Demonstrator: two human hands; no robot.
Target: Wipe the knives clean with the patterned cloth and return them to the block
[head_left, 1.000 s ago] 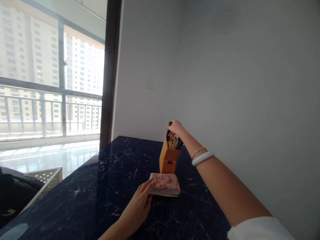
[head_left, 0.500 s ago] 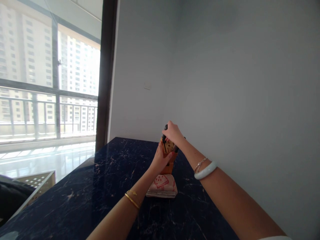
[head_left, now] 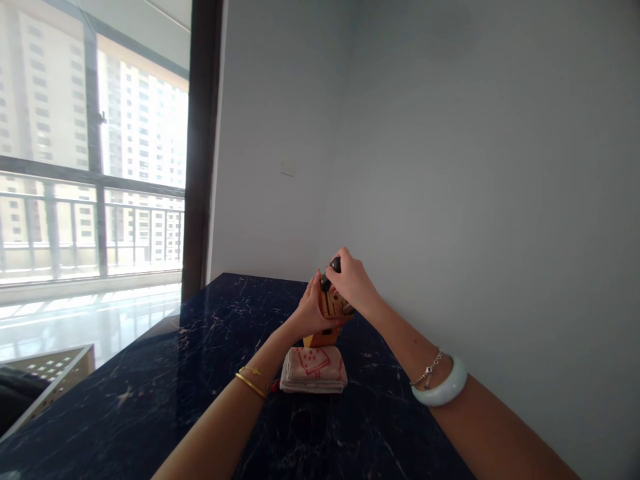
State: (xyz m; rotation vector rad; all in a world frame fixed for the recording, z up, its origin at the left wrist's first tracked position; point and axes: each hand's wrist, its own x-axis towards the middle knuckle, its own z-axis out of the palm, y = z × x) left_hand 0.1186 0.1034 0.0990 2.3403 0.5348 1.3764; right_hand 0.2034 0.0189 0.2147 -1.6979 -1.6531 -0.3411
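Dark marble surface (head_left: 150, 393) against a plain wall (head_left: 475, 167), big window (head_left: 140, 133) off to the left. My right fingers (head_left: 347, 261) are closed around a black knife handle (head_left: 335, 265) at the top of the wooden knife block (head_left: 334, 305). My left fingers (head_left: 314, 295) are clamped on the block's side. The block looks tilted, just behind a folded printed cloth (head_left: 313, 371); can't tell if its base is on the surface. Best to keep the left grip firm and the right grip in line with the slot, so the handle doesn't bind.
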